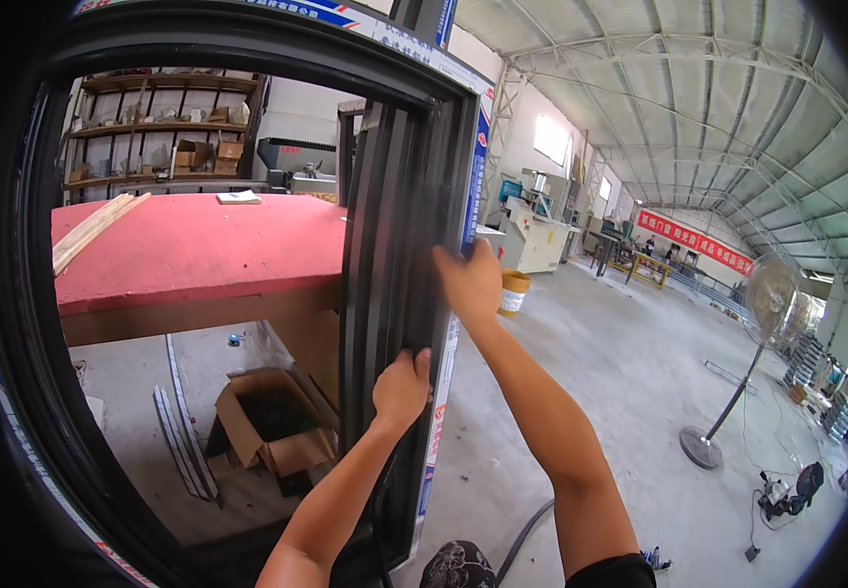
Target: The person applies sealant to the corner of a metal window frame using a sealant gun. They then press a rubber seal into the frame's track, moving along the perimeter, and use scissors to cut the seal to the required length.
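Observation:
A dark metal window frame, its outer faces covered with printed blue and white protective film, stands upright in front of me. My left hand is closed against the inner side of its right upright, thumb up; whatever its fingers hold is hidden. Higher up, my right hand wraps round the outer edge of the same upright, with one fingertip blurred on the dark face. Near the bottom of that upright a thin black strip or cord hangs down.
Through the frame show a red-topped table with wooden strips, an open cardboard box, long profiles on the floor and shelves. To the right stand a yellow bucket, a machine and a pedestal fan. A hose lies near my knee.

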{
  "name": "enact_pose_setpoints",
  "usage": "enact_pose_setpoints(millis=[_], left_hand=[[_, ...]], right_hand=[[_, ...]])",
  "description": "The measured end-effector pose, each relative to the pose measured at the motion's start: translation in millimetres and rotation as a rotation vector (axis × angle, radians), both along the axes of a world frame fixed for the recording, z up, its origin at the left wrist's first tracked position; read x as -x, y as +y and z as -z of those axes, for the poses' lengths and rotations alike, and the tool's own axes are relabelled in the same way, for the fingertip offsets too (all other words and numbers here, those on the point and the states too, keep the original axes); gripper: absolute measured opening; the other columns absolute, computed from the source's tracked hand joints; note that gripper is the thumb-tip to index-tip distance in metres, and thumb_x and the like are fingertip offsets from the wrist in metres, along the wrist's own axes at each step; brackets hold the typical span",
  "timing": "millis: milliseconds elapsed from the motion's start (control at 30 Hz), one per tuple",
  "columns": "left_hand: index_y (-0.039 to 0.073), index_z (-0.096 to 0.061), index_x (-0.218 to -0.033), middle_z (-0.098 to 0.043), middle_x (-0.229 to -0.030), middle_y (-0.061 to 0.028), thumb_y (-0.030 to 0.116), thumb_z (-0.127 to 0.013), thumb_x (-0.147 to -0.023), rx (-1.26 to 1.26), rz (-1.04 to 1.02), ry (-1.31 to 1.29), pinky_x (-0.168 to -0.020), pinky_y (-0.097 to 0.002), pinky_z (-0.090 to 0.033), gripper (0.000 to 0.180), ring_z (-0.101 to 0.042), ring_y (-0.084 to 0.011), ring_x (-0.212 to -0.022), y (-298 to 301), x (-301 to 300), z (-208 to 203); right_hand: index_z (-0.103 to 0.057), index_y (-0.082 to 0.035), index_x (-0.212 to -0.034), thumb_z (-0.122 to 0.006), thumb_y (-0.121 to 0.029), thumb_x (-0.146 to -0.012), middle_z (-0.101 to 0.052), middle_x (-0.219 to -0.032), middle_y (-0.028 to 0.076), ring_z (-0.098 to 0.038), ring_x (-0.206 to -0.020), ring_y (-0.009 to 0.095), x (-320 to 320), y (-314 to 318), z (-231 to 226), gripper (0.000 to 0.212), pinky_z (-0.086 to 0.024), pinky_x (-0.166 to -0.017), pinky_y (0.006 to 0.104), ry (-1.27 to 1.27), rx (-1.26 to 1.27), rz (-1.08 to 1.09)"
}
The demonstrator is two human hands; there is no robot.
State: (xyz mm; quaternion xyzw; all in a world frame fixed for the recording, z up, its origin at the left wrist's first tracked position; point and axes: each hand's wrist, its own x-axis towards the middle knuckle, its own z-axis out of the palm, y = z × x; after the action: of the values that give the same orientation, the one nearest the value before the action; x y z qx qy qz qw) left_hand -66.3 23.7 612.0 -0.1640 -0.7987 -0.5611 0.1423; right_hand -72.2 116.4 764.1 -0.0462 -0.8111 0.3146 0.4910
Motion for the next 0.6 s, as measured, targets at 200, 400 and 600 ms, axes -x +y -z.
enact_pose_setpoints(millis=[200, 400, 600], left_hand=[[0.001, -0.06, -0.1, -0.066, -0.063, -0.0085, 0.042, -0.04, -0.102, -0.043, 0.009, -0.05, -0.065, -0.0389, -0.052, 0.045, -0.067, -0.0246, -0.057, -1.3, 6.5, 10.5], [0.002, -0.06, -0.103, -0.065, -0.061, -0.0084, 0.042, -0.04, -0.102, -0.045, 0.001, -0.044, -0.062, -0.0384, -0.051, 0.045, -0.066, -0.0247, -0.055, 3.8, 4.6, 9.0], [0.001, -0.059, -0.104, -0.065, -0.062, -0.0088, 0.043, -0.04, -0.102, -0.035, -0.007, -0.028, -0.062, -0.0387, -0.051, 0.046, -0.066, -0.0251, -0.056, 4.8, 3.4, 4.1]], right_hand=[[-0.055, 0.003, -0.107, -0.076, -0.035, -0.076, -0.067, -0.101, 0.022, -0.064, -0.097, 0.039, 6.0, 6.4, 24.1, 0.053, -0.049, -0.083, 0.0437, -0.029, -0.061, -0.023], [-0.054, 0.002, -0.108, -0.075, -0.032, -0.077, -0.066, -0.102, 0.023, -0.063, -0.099, 0.041, -0.6, 6.1, 27.9, 0.051, -0.049, -0.084, 0.0449, -0.042, -0.046, -0.02], [-0.047, -0.001, -0.114, -0.073, -0.03, -0.08, -0.064, -0.103, 0.023, -0.063, -0.096, 0.044, 2.7, 11.3, 39.1, 0.053, -0.05, -0.081, 0.0498, -0.032, -0.086, -0.02]])
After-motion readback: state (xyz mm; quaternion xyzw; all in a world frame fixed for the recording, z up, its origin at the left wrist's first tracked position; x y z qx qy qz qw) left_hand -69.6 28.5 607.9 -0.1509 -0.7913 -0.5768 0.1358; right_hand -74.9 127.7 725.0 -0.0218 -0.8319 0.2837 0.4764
